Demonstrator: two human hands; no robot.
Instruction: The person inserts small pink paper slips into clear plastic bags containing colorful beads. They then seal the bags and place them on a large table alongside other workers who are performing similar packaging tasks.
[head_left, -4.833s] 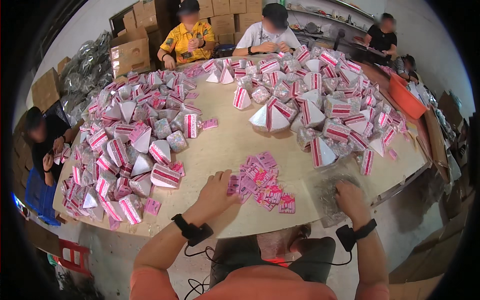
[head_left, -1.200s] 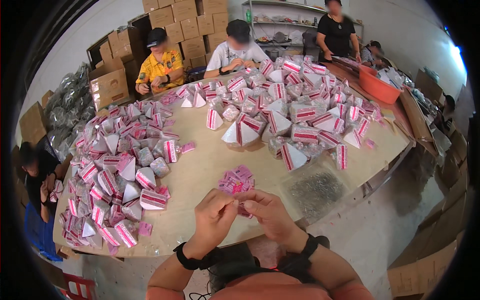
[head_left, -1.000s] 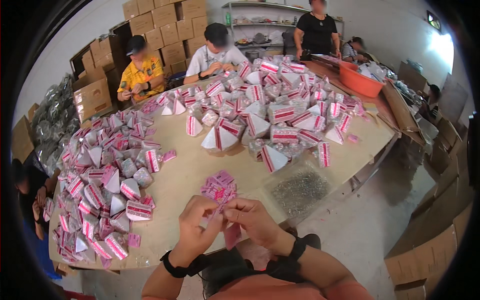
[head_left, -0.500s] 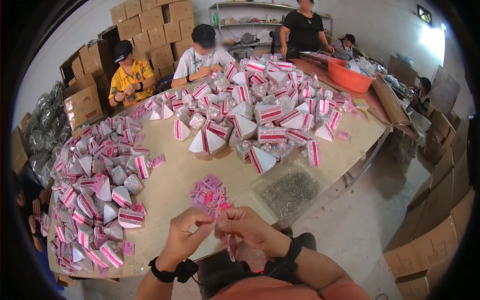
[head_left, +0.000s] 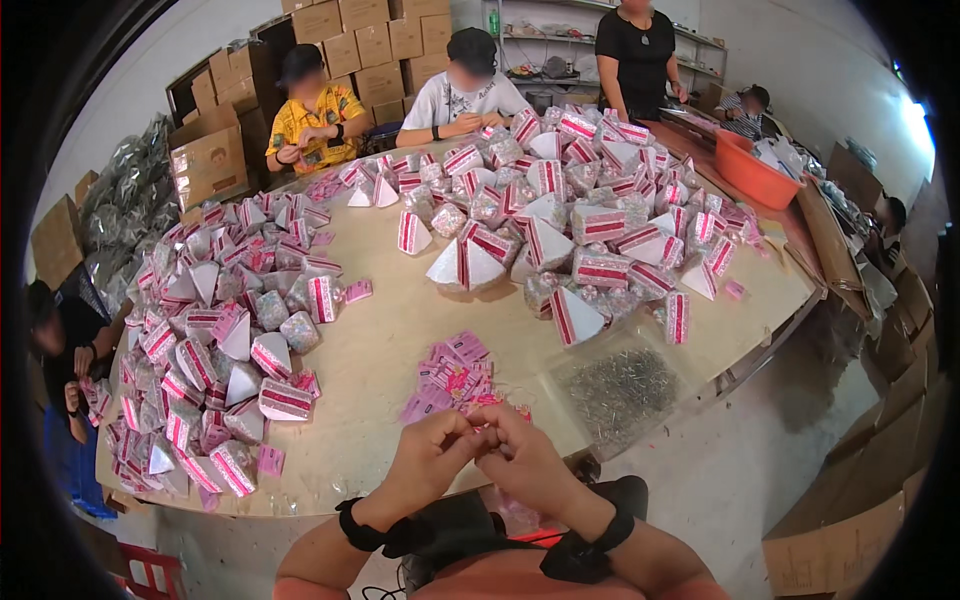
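My left hand [head_left: 432, 458] and my right hand [head_left: 528, 462] meet at the table's near edge, thumbs and fingertips pinched together. Whatever is between the fingertips is too small and covered to make out. Below my right hand shows a pale pink, see-through piece [head_left: 515, 510], partly hidden. Just beyond my fingers lies a loose heap of pink printed tags [head_left: 450, 372]. To the right of it, a shallow clear tray [head_left: 560, 408] holds many small metal pins [head_left: 620, 390].
Cake-slice-shaped ornaments [head_left: 603, 222], white and glittery with red-pink bands, pile across the far table; another heap [head_left: 195, 365] covers its left side. An orange basin [head_left: 752, 172] stands at the far right. Several people sit or stand around. Cartons [head_left: 845, 540] line the right floor.
My hands have closed together, fingertips now touching; before, the left thumb and finger formed an open ring and a pink tag hung under the right. The whole view has shifted.
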